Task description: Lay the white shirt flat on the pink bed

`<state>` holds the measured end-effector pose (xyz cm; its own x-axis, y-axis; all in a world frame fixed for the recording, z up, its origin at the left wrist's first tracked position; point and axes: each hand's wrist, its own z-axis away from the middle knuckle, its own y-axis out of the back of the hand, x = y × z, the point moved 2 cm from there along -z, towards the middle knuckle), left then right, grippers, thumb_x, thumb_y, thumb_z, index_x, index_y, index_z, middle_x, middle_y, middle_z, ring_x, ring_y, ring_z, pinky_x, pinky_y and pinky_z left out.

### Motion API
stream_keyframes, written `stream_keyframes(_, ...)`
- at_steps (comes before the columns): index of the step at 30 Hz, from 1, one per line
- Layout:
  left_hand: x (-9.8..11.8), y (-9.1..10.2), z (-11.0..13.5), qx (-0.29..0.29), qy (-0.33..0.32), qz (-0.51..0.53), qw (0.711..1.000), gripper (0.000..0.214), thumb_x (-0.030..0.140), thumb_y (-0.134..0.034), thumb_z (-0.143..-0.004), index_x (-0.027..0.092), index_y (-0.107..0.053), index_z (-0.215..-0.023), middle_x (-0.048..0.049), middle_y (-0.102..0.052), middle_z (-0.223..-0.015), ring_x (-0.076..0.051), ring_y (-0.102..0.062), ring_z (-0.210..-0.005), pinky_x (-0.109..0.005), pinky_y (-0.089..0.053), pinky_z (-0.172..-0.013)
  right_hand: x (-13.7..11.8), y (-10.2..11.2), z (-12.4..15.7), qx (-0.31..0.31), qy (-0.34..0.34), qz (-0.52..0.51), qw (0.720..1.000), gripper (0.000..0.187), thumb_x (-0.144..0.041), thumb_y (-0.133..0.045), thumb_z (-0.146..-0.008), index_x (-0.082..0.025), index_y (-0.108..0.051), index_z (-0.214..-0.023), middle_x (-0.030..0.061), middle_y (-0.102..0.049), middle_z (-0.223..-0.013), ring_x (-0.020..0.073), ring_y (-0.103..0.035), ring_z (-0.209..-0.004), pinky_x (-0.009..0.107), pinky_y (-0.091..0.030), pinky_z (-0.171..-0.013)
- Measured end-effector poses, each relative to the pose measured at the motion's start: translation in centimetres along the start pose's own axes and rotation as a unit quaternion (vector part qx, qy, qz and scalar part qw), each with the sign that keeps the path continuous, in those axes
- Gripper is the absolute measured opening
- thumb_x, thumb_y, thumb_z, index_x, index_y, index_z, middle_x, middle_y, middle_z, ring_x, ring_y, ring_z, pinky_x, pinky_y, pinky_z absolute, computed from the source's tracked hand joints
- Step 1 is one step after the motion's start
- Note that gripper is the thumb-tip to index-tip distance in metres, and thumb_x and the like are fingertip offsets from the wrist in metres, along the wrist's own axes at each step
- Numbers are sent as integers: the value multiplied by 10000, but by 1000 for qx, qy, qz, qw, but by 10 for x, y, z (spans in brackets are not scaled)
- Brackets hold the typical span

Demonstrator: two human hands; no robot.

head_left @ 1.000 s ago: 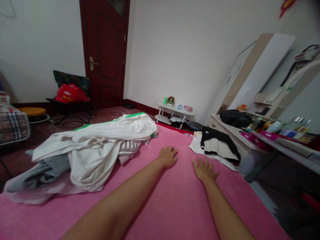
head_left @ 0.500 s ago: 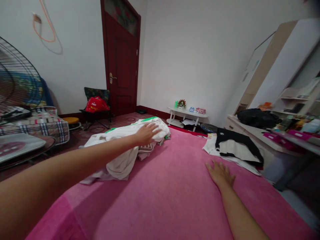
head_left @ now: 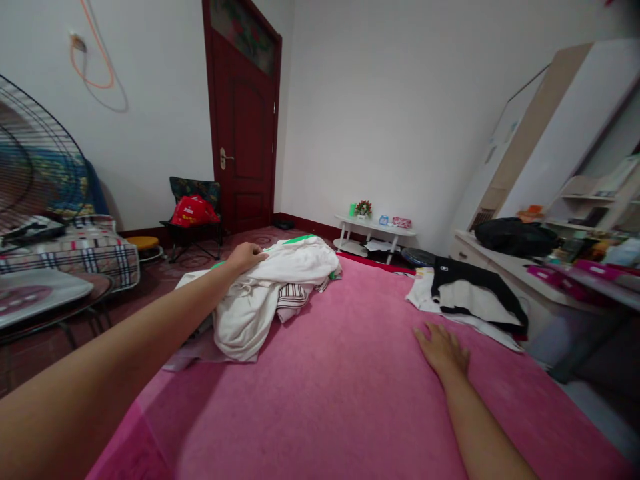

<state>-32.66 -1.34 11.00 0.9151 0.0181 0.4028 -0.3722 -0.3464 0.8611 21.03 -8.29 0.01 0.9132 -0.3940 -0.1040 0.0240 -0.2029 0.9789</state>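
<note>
A heap of clothes lies on the left of the pink bed cover, with a white garment with green trim on top. My left hand is at the heap's far-left side, its fingers curled and closed on the white cloth. Out of the heap's near side pokes a piece of striped cloth. Flat on the pink cover rests my right hand, fingers apart and holding nothing. Just beyond it are folded black and white clothes.
At the left stand a fan and a round table. A folding chair holds a red bag near the dark red door. A low white table stands by the far wall. On the right is a cabinet with a black bag.
My left hand has moved left across the white garment, and its spread fingers have curled closed. My right hand stays almost in the same place on the bed cover.
</note>
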Motion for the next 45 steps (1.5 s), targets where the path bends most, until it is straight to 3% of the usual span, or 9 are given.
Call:
stream_keyframes(6, 48, 15, 21, 105, -29, -97, 989, 326, 390, -393, -917, 180, -549, -1112, -114, -668, -1017, -249, -612, -927, -297, -419, -765, -2, 4, 3, 14, 16, -11, 1000, 591, -527, -255, -875, -226, -450, -1344, 77, -423, -1429, 287, -354, -1305, 536, -312, -1013)
stream_keyframes(13, 200, 1, 91, 12, -231, -59, 971, 309, 362, -377, -939, 172, -507, -1145, -120, -664, -973, -254, -616, -920, -327, -414, -786, -3, 9, 5, 33, 27, -53, 998, 518, -479, -328, -870, -226, -528, -1275, 86, -489, -1376, 295, -417, -1257, 534, -331, -998)
stream_keyframes(16, 261, -40, 159, -120, -390, -38, 912, 249, 315, -466, -897, 174, -571, -1075, -121, -678, -884, -240, -637, -817, -322, -432, -717, 7, 9, 0, 35, 24, -161, 986, 482, -487, -344, -859, -226, -612, -1163, 92, -598, -1253, 284, -535, -1136, 439, -402, -949)
stream_keyframes(20, 303, -92, 240, -230, -603, -62, 762, 310, 462, -584, -800, 174, -662, -884, -122, -685, -779, -273, -634, -720, -367, -447, -633, 24, 9, -5, 63, 4, -353, 933, 556, -550, -326, -845, -162, -675, -1036, 126, -693, -1049, 275, -618, -985, 363, -468, -850)
stream_keyframes(27, 299, -99, 212, -331, -499, 129, 791, 328, 498, -593, -794, 229, -715, -936, -56, -729, -847, -207, -653, -748, -281, -459, -638, -16, 14, 7, 32, 93, -517, 850, 528, -585, -488, -760, -123, -676, -933, 107, -715, -916, 247, -652, -870, 345, -504, -796)
stream_keyframes(30, 280, -108, 181, -360, -359, 241, 827, 290, 378, -532, -850, 166, -708, -939, -44, -730, -826, -153, -650, -704, -218, -454, -611, -45, 17, 19, 18, 143, -463, 875, 453, -495, -642, -656, -154, -677, -951, 85, -708, -934, 239, -642, -879, 338, -494, -802)
stream_keyframes(35, 228, -133, 134, -184, -181, 217, 942, 250, 264, -493, -841, 163, -697, -946, -48, -713, -761, -153, -636, -659, -237, -453, -623, -48, 19, 20, 37, 74, -513, 854, 204, -352, -716, -531, -171, -639, -582, 10, -621, -563, 215, -610, -651, 338, -497, -694)
stream_keyframes(38, 206, -139, 117, -99, -172, 185, 962, 286, 262, -571, -790, 183, -680, -1042, -63, -706, -958, -185, -637, -847, -261, -463, -739, -26, 21, 7, 94, -18, -599, 795, 293, -442, -662, -578, -162, -608, -642, 16, -617, -577, 213, -619, -649, 325, -519, -623)
stream_keyframes(45, 208, -145, 123, -120, -309, 172, 927, 363, 312, -560, -825, 222, -641, -1168, -65, -655, -1145, -213, -563, -1072, -310, -380, -974, 33, 27, -13, 237, -192, -631, 713, 287, -366, -487, -680, -153, -556, -860, 140, -661, -883, 288, -639, -869, 381, -558, -616)
